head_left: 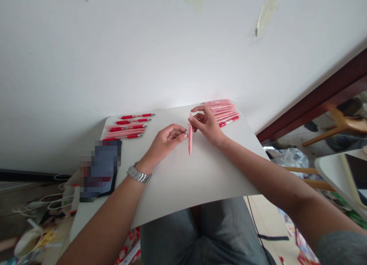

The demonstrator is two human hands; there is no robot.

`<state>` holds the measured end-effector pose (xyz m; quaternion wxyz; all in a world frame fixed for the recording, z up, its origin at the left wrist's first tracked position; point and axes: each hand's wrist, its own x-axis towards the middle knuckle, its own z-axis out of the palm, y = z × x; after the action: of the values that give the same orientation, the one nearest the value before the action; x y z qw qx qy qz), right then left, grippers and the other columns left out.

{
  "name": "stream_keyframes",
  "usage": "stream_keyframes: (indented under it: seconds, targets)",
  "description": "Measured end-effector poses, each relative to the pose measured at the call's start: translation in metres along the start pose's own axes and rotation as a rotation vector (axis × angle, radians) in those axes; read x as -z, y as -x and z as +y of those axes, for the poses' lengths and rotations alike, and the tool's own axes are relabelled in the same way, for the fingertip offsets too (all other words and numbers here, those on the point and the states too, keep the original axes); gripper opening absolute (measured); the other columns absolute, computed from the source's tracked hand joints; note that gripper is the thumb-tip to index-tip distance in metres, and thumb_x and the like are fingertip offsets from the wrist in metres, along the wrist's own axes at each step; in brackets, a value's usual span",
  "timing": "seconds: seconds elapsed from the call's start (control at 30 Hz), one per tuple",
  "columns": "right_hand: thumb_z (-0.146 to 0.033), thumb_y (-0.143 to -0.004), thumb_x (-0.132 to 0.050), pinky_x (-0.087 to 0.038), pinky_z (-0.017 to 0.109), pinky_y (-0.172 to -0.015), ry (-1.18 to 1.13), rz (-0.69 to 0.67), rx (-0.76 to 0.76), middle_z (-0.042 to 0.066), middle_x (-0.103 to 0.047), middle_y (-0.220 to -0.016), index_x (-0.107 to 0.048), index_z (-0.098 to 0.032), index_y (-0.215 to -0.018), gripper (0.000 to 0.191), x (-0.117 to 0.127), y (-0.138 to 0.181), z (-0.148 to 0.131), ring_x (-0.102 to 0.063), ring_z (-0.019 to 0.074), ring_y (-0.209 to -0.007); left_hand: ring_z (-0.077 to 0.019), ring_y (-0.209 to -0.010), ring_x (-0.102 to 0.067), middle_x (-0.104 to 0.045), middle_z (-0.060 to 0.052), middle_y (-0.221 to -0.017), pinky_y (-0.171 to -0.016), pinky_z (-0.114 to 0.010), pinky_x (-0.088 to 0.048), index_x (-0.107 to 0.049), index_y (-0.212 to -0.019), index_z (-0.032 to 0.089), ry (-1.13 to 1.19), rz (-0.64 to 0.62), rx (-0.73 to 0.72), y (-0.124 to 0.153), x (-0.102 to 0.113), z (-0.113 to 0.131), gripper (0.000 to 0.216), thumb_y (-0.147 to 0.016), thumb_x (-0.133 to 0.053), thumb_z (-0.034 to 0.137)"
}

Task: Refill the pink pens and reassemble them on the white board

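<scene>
My right hand (205,123) pinches the top of a pink pen (190,137) and holds it upright, tip down over the white table (183,173). My left hand (168,139) is curled just left of the pen, fingertips pinched on something thin and dark that I cannot make out. A steel watch (138,173) sits on my left wrist. A row of pink pens (222,110) lies behind my right hand at the table's far right. A second group of red-and-pink pens (129,126) lies at the far left.
A dark tablet or case (100,169), partly blurred out, lies at the table's left edge. The white wall stands right behind the table. Bags and clutter cover the floor at left; a second white table (341,173) and wooden chair stand at right.
</scene>
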<state>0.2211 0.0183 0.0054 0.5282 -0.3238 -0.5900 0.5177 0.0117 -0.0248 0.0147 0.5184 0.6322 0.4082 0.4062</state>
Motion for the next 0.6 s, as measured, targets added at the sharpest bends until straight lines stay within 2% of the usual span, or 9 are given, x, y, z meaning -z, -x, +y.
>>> stream_keyframes:
  seconds: [0.3,0.6]
  targets:
    - [-0.061,-0.086,-0.081,-0.057,0.028,-0.058,0.035,0.010,-0.006,-0.007,-0.066,-0.076,-0.051,-0.026,-0.116,0.054,-0.002,-0.001,0.010,-0.065,0.0121,-0.059,-0.0229,-0.101,-0.075,-0.079,-0.008,-0.108,-0.091,-0.035,-0.057,-0.069,-0.110,0.021,-0.058,-0.058,-0.033,-0.002,-0.001,-0.009,0.033,-0.091,-0.081,0.045]
    - [-0.056,-0.090,-0.079,-0.058,0.029,-0.063,0.085,-0.019,-0.002,-0.004,-0.068,-0.084,-0.053,-0.027,-0.124,0.052,-0.003,0.002,0.010,-0.066,0.0128,-0.065,-0.0196,-0.096,-0.073,-0.074,-0.004,-0.103,-0.087,-0.033,-0.057,-0.058,-0.101,0.021,-0.083,-0.047,-0.038,-0.003,-0.002,-0.012,0.029,-0.093,-0.078,0.041]
